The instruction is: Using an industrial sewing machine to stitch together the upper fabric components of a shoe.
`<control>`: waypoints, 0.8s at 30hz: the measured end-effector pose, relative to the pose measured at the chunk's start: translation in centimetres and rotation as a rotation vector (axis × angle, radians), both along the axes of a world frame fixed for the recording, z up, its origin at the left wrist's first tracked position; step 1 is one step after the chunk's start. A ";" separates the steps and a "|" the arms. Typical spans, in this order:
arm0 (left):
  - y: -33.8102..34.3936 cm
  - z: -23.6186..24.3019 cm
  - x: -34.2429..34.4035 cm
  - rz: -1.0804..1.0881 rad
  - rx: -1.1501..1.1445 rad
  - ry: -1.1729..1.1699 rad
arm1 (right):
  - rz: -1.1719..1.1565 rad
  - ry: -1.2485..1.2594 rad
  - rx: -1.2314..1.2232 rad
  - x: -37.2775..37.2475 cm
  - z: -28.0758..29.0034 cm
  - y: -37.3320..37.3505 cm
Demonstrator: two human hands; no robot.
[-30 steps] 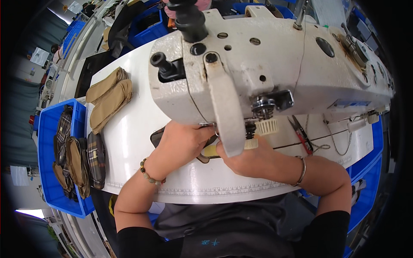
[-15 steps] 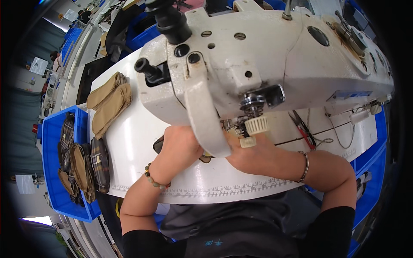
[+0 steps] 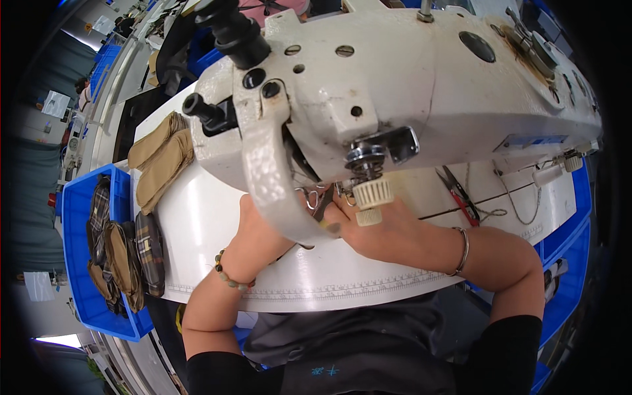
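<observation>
Left hand (image 3: 253, 227): it lay under the head of the sewing machine (image 3: 408, 79), its fingers mostly hidden behind the curved white lever (image 3: 263, 164); from where I stood I could not tell whether they were spread or pinching.
Right hand (image 3: 382, 227): it came in from the other side, knuckles up, fingers bunched near the needle area beneath the cream knobs (image 3: 373, 194); its fingertips met the dark piece, though I could not tell how firmly they held it.
Dark brown piece (image 3: 322, 208): it sat between the two hands, under the machine head; only a narrow part showed, the rest covered by hands and lever.
Wrists: a beaded bracelet (image 3: 230, 283) circled the left; a metal bangle (image 3: 465, 253) circled the right.
Worktop (image 3: 204, 253): it was white, with a ruler scale (image 3: 355, 289) along its curved front edge.
Tan pieces (image 3: 164, 171): they lay in two overlapping stacks to the left, well apart from the hands.
Blue bin (image 3: 74, 243): it stood at the left end, filled with tan and plaid pieces (image 3: 118, 257); a dark plaid one (image 3: 150, 253) lay just beside them, toward the worktop.
Red-handled snips (image 3: 461, 196): they rested to the right, blades apart; a looped cord (image 3: 515, 204) lay near them.
</observation>
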State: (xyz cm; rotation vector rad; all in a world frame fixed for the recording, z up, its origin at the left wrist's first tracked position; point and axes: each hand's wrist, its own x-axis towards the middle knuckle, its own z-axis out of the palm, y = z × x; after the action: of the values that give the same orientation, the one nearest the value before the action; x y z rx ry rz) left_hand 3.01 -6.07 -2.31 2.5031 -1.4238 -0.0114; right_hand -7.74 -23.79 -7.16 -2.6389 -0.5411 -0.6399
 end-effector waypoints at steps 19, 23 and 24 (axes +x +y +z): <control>-0.2 0.5 -0.1 -0.078 -0.099 0.132 | -0.010 -0.032 0.025 -0.4 -0.1 0.1; -0.5 0.9 -0.8 -0.058 -0.122 0.111 | 0.006 -0.028 -0.009 -0.2 -0.2 0.0; -0.7 1.3 -1.0 -0.036 -0.095 0.122 | 0.004 -0.033 -0.025 -0.1 -0.2 -0.1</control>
State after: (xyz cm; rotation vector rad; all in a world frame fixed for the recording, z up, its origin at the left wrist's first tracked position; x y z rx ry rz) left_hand 1.96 -6.79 -1.05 2.3570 -1.3872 -0.0989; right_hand -7.89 -23.85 -7.36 -2.6536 -0.5677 -0.6805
